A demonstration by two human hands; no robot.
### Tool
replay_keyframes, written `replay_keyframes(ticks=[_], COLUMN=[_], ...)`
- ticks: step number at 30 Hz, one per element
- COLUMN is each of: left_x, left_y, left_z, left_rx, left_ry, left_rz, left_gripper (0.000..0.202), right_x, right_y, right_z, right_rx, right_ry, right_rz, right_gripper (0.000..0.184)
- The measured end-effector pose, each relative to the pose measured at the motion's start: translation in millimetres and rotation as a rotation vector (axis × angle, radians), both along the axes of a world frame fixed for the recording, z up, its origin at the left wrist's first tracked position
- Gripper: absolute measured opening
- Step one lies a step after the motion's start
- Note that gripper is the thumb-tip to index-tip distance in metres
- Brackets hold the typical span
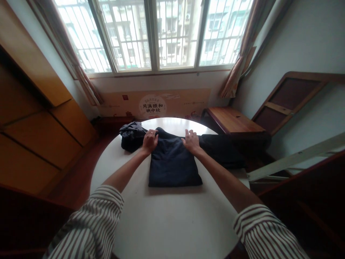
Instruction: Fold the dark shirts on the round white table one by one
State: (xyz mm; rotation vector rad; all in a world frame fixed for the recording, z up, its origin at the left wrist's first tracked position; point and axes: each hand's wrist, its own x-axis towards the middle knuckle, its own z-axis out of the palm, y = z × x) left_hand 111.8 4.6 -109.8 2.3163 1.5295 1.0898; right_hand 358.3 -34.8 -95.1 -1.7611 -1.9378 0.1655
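Note:
A dark navy garment, folded into a rough rectangle, lies flat on the round white table. My left hand is at its far left corner, fingers bent together on the cloth. At the far right corner my right hand grips the cloth, thumb on the near side and fingers over the far edge. Between the hands, the far edge of the cloth is slightly raised. Whether it is a shirt or trousers, I cannot tell.
A crumpled heap of dark clothes sits left of my left hand. Darker folded cloth lies to the right, beyond my right forearm. A wooden chair or bench stands at the back right, and orange cabinets line the left.

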Motion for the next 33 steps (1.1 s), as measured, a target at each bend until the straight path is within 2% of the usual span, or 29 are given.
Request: replay_keyframes(ticks=[2,3,6,9,13,18,21,26,29,33], left_x=[12,18,27,28,29,34,34,33,34,34], left_y=[-7,-9,-11,-9,-2,11,16,16,14,4], left_z=[-4.4,-8.0,-20.0,-26.9,-26.6,-27.3,-30.9,-33.6,-27.6,-7.2], left_rx=[0.048,0.033,-0.084,-0.109,-0.087,-0.082,-0.086,-0.086,-0.101,-0.045], left_ry=[0.265,0.393,0.628,0.715,0.751,0.755,0.755,0.722,0.686,0.625], left_rz=[-0.211,-0.268,-0.234,-0.201,-0.214,-0.232,-0.226,-0.234,-0.248,-0.233], left_gripper=[0.040,0.042,0.050,0.053,0.054,0.055,0.055,0.054,0.052,0.048], right_x=[-19,-28,-43,-39,-29,-37,-39,-39,-42,-42], right_y=[-12,-18,-37,-55,-83,-133,-164,-203,-219,-234], right_z=[-3.9,-8.2,-26.0,-38.6,-37.5,-33.1,-32.1,-28.0,-25.7,-21.4], right_rx=[0.017,0.005,-0.096,-0.159,-0.154,-0.125,-0.159,-0.211,-0.219,-0.215], right_ry=[-0.067,-0.114,-0.280,-0.362,-0.373,-0.335,-0.275,-0.169,-0.133,-0.110], right_rz=[0.086,0.146,0.266,0.302,0.350,0.597,0.716,0.830,0.867,0.926], right_gripper=[0.061,0.064,0.076,0.081,0.082,0.082,0.088,0.095,0.093,0.092])
